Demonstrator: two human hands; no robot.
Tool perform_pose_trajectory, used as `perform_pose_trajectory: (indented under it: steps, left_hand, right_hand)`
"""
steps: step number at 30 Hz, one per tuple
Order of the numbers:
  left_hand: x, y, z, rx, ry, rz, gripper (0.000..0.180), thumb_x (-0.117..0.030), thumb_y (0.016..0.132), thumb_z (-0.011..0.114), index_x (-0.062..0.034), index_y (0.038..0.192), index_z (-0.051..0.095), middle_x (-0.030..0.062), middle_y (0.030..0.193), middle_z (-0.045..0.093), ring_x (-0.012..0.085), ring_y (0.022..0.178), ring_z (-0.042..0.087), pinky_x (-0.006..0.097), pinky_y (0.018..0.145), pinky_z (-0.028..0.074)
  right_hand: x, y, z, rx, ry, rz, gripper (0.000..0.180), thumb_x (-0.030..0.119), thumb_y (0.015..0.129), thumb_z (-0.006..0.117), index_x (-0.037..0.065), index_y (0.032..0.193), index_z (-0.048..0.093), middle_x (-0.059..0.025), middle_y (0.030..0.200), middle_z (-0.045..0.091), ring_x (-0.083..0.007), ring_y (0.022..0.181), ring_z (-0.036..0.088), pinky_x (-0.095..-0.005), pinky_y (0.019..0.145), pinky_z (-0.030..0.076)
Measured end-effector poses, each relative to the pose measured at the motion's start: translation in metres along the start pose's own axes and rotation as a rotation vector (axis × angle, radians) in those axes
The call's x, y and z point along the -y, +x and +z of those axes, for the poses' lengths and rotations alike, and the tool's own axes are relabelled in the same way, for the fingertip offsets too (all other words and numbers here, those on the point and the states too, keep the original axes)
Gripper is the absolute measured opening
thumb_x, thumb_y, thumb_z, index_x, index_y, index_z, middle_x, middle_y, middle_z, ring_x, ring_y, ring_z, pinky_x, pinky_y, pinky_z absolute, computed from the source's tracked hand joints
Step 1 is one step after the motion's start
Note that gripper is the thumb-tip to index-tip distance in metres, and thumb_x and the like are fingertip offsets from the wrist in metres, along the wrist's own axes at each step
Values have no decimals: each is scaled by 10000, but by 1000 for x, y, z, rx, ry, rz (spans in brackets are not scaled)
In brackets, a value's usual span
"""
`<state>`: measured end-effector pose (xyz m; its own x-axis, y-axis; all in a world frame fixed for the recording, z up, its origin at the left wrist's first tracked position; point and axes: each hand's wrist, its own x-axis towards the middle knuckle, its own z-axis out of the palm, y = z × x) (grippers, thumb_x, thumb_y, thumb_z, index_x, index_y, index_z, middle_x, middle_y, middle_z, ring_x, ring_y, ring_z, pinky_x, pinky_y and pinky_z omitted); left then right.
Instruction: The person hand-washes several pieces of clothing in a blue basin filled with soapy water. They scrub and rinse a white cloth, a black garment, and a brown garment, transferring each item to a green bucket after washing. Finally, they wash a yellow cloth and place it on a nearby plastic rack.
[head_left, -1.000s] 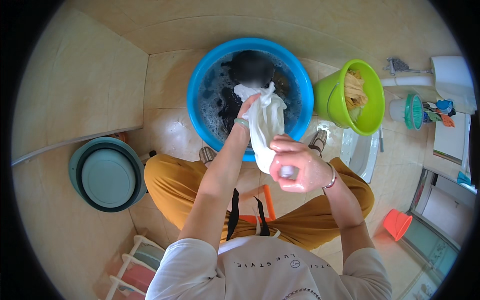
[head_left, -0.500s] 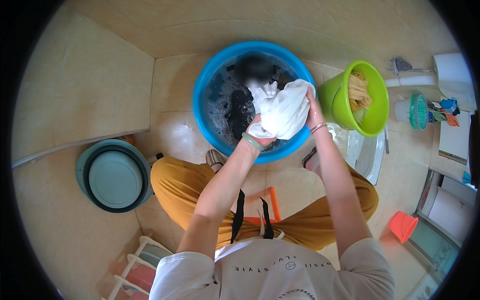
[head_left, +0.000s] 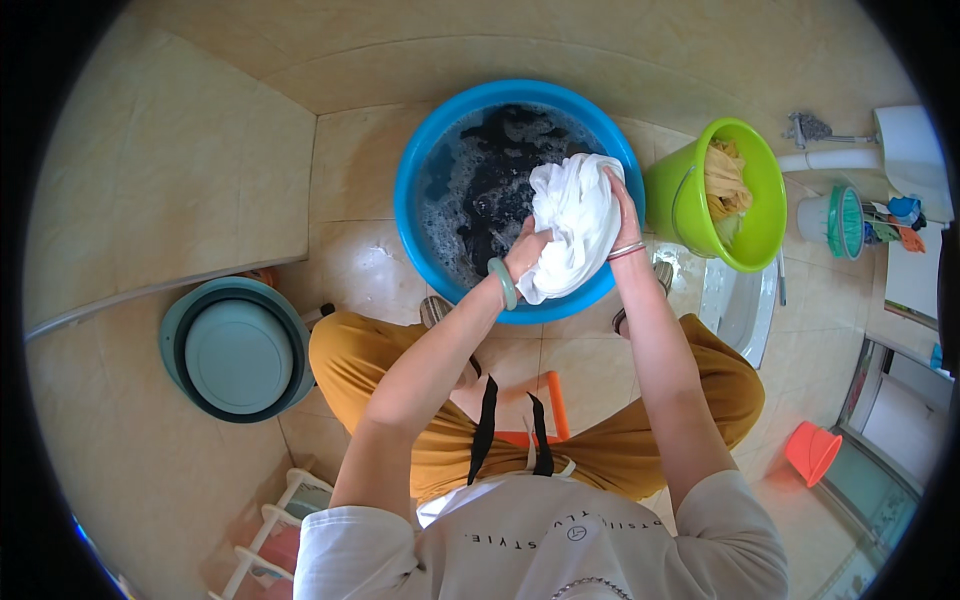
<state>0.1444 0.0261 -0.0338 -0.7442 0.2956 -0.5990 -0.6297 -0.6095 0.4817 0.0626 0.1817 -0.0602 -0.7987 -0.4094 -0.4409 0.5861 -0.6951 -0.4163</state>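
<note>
A wet white cloth (head_left: 572,220) is bunched up over the near right part of a big blue basin (head_left: 415,165). My left hand (head_left: 527,250) grips its lower left side, a green bangle on that wrist. My right hand (head_left: 622,205) presses against its right side, with a thin bracelet below it. The basin holds foamy water and dark laundry (head_left: 490,170). I sit on a low orange stool (head_left: 552,400) with my knees apart behind the basin.
A green bucket (head_left: 690,190) with yellowish cloth stands right of the basin. A stack of teal basins (head_left: 236,348) lies on the tiled floor at left. A small orange bucket (head_left: 812,452) is at lower right, a white rack (head_left: 270,540) at lower left.
The white cloth hung long from my raised hands above the basin. Both hands have gathered it into a ball and brought it down to the basin's near right side.
</note>
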Motion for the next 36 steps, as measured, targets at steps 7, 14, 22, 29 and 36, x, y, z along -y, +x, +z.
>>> perform_pose_trajectory:
  steps: [7,14,22,29,36]
  left_hand:
    - [-12,-12,10,-58,545,388,1017,-510,865,622,-88,1514,-37,213,1488,294,305,1356,350,359,1102,298]
    - [-34,-35,38,-89,1238,175,1110,-494,793,688,-98,1509,-62,298,1412,351,399,1295,417,366,1100,315]
    - [-16,-23,30,-182,1524,216,1016,-490,836,572,-66,1494,-75,326,1301,415,450,1112,541,424,978,434]
    - [1,3,19,-209,1575,210,971,-524,831,563,31,1456,69,331,1254,450,452,1077,558,443,939,462]
    - [15,18,13,-194,1006,247,930,-504,827,642,-13,1454,162,226,1290,496,344,1146,556,372,963,453]
  right_hand:
    - [9,3,10,6,-123,100,365,211,907,557,21,1219,562,-118,1157,631,-246,1022,629,-372,903,516]
    - [20,11,20,8,-451,9,373,103,874,584,30,1232,514,-103,1133,613,-225,1010,621,-355,867,533]
    - [2,13,38,-188,-895,-196,359,86,806,642,18,1139,526,-105,1051,608,-184,951,605,-333,825,517]
    - [-16,25,32,-516,-1624,-378,555,165,717,686,6,1204,474,-285,1166,513,-438,988,568,-419,910,471]
    - [0,21,21,-401,-1345,-120,702,197,770,711,46,1360,360,-249,1255,480,-355,1003,580,-398,927,466]
